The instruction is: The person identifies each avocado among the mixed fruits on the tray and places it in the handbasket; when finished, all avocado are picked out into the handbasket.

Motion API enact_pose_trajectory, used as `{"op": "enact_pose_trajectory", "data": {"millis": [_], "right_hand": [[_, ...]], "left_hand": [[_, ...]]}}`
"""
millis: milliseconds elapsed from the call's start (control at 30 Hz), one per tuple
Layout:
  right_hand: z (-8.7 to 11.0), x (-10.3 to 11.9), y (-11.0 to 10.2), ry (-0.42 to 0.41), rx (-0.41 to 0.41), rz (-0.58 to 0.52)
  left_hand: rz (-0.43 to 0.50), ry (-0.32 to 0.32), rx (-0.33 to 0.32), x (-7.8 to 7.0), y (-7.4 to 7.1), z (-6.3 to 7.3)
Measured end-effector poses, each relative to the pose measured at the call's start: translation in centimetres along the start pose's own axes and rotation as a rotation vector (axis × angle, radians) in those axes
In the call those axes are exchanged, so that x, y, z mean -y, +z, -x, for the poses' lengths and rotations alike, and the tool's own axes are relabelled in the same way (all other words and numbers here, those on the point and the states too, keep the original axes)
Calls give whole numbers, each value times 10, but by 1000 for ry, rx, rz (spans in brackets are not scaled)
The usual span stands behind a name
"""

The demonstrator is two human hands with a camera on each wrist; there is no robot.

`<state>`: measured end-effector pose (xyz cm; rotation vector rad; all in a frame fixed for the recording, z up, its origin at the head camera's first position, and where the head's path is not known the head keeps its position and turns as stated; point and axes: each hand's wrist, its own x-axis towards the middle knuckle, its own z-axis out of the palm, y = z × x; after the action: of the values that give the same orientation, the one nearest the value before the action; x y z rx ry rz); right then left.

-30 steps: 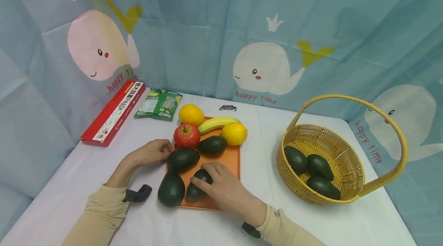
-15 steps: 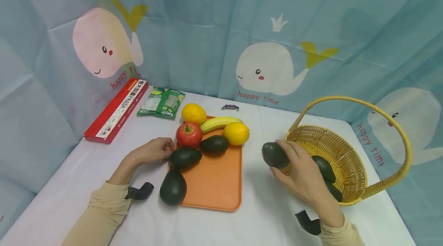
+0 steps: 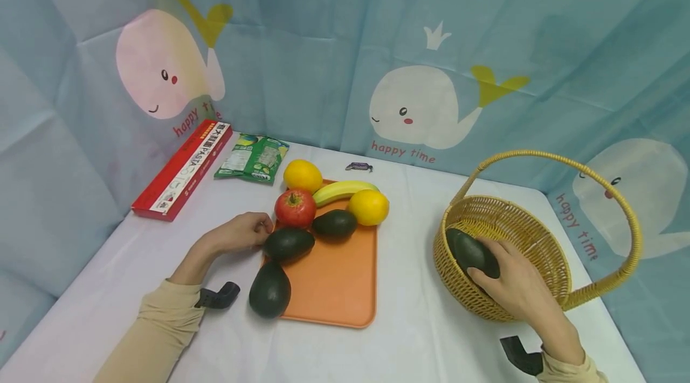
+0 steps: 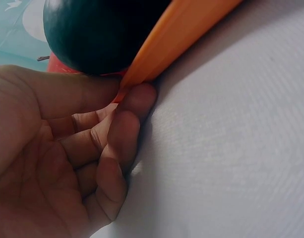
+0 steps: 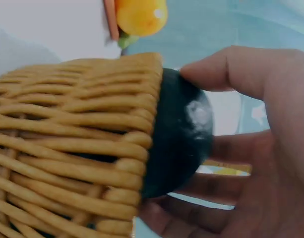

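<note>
My right hand (image 3: 520, 281) grips a dark green avocado (image 3: 478, 258) inside the yellow wicker basket (image 3: 455, 281). In the right wrist view, thumb and fingers curve round the avocado (image 5: 181, 134) at the basket's rim (image 5: 147, 124). Another avocado (image 3: 453, 238) shows behind it; the hand hides much of the basket's inside. My left hand (image 3: 238, 233) pinches the left edge of the orange tray (image 3: 339, 287), with the tray's edge (image 4: 156, 44) between thumb and forefinger in the left wrist view. Three avocados lie at the tray: one near the hand (image 3: 289, 245), one lower (image 3: 269, 291), one further right (image 3: 335, 224).
A red apple (image 3: 294, 208), a banana (image 3: 342, 191) and two yellow lemons (image 3: 369, 207) sit at the tray's far end. Behind them lie a small wrapped candy (image 3: 359, 166), a green snack bag (image 3: 253, 158) and a red pasta box (image 3: 183, 170). The basket's tall handle (image 3: 609, 191) arches over it.
My right hand has taken an avocado from the tray, carried it right and lowered it into the basket. The left hand has stayed at the tray's edge.
</note>
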<state>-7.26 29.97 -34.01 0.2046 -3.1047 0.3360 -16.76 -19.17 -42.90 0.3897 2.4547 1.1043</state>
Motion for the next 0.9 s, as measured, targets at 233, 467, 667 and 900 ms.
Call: {"op": "enact_pose_trajectory", "data": {"millis": [233, 467, 667, 900], "right_hand": [[-5, -8, 6, -22, 99, 28], [-11, -19, 19, -61, 102, 78], [-11, -17, 15, -31, 59, 90], [-12, 29, 24, -195, -318, 56]], "left_hand": [[-4, -13, 0, 3, 0, -1], [-2, -20, 4, 1, 1, -2], [-5, -25, 8, -2, 1, -1], [1, -15, 10, -1, 1, 0]]}}
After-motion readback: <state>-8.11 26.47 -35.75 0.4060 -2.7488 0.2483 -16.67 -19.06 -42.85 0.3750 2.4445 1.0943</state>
